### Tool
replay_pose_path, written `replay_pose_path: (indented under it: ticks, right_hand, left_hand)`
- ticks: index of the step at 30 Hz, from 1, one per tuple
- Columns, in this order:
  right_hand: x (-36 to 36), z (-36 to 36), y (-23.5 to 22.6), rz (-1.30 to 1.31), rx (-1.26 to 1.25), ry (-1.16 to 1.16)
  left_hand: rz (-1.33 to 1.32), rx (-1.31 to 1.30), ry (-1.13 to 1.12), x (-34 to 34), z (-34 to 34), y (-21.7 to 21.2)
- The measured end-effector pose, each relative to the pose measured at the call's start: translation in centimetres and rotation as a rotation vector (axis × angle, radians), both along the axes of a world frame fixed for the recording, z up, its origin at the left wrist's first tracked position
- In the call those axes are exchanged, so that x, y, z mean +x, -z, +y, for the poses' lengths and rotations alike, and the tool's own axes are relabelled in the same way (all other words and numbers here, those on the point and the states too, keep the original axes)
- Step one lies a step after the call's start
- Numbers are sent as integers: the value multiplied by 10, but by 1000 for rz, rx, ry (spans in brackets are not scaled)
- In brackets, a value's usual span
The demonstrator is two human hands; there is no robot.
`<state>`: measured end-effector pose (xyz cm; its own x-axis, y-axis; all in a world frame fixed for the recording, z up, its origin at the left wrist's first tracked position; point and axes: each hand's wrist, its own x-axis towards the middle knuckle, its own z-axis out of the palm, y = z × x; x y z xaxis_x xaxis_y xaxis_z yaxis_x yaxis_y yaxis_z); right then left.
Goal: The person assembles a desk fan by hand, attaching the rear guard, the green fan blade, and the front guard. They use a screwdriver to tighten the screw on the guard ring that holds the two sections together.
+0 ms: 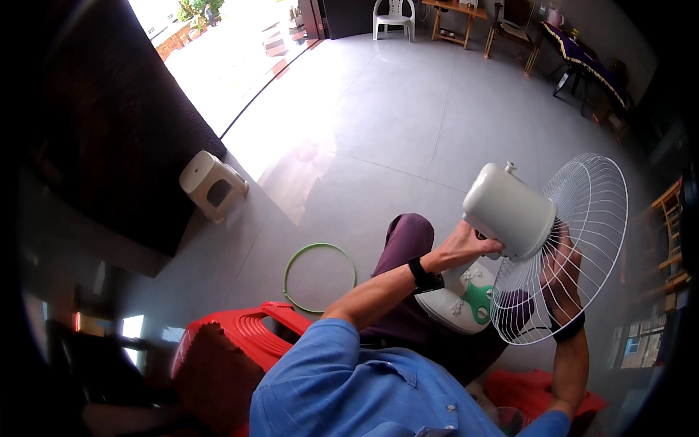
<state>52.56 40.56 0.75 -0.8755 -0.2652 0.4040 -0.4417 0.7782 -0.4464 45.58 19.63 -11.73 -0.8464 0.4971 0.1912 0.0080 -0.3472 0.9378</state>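
A white electric fan's motor housing (pixel 502 207) is tilted in front of me, right of centre. My left hand (pixel 466 246) is closed around its lower part, near the neck. A round white wire grille (pixel 608 218) sits at the housing's front end, facing right. Seen through the wires, my right hand (pixel 561 266) is inside the grille's bowl with its fingers curled at the middle; what they hold is hidden. Below stands the fan's white base with a green control panel (pixel 477 298), beside my leg.
A green ring (pixel 319 245) lies on the grey floor to the left. Red plastic chair parts (pixel 247 328) are beside me. A white stool (pixel 211 178) stands by the dark door. Farther off are a white chair (pixel 394 20) and a wooden table (pixel 455 9).
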Motion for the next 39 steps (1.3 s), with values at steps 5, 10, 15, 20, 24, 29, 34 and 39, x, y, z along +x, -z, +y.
replay_pose_path:
  ticks: [5,10,15,20,24,29,34,39]
  right_hand:
    - [-16,6,9,33,127,-42]
    - [-26,13,10,35,72,-57]
    - [-24,13,-3,-7,111,-16]
    - [-33,21,14,0,-60,-58]
    - [-34,21,12,-73,-94,-57]
    - [-32,23,9,-112,-135,-69]
    - [-29,29,19,-221,-365,-60]
    - [-27,32,19,-197,-131,52]
  left_hand:
    - [60,-47,-122,-4,1,10]
    - [121,-51,-204,-2,6,-1]
    - [135,-114,-250,-4,14,-1]
    - [119,-174,-238,-2,12,-3]
    - [159,-201,-260,-3,12,-4]
    - [221,-221,-274,-2,12,-6]
    - [160,-220,-203,4,15,-10]
    - [136,-229,-236,-1,19,-2]
